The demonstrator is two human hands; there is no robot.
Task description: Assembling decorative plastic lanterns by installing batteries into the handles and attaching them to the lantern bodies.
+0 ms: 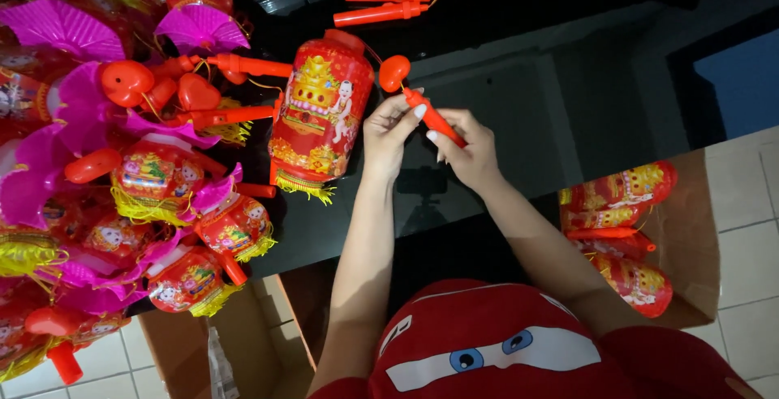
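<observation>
My left hand (388, 131) and my right hand (468, 149) meet over a dark glass table (527, 90). Together they hold a thin red plastic handle stick (434, 119); the left pinches its upper end, the right wraps its lower part. A red heart-shaped piece (394, 72) sits at the stick's top, linked by a cord to a red and gold paper lantern (320, 111) lying on the table just left of my left hand. The lantern has a yellow fringe at its bottom.
A big heap of finished lanterns with pink fans and red hearts (114, 139) fills the left side. Two spare red sticks (381, 5) lie at the table's far edge. A cardboard box (690, 237) with flat lanterns (621, 204) stands right; another box (260, 334) stands below.
</observation>
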